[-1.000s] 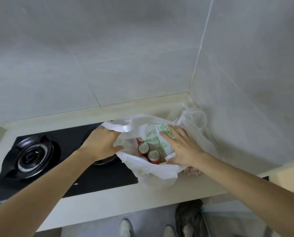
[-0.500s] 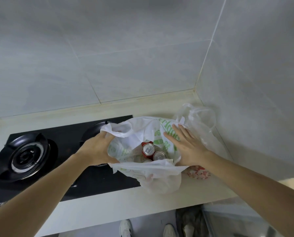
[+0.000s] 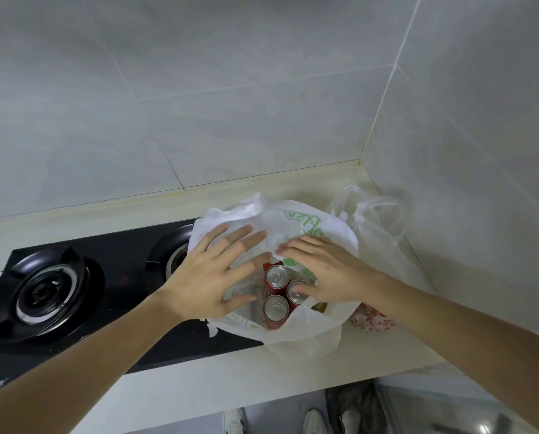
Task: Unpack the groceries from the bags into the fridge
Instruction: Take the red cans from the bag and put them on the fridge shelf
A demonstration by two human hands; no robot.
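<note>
A white plastic bag (image 3: 305,339) with green print stands open on the counter, partly over the hob's right edge. Several red drink cans (image 3: 276,277) stand upright inside it, tops showing. My left hand (image 3: 211,274) lies flat, fingers spread, on the bag's left side and holds nothing. My right hand (image 3: 327,270) is spread over the bag's right side, its thumb resting on a can top (image 3: 296,295). A clear plastic bag (image 3: 377,227) sits behind to the right, and a red-patterned packet (image 3: 373,319) lies beside the white bag.
A black gas hob (image 3: 83,296) with two burners fills the counter's left part. Tiled walls meet in a corner close behind the bags. The counter's front edge (image 3: 261,393) runs below, with shoes on the floor beneath.
Both hands have let go of the bag's rim and moved inward over its mouth with fingers spread. The view has shifted closer, and more can tops show.
</note>
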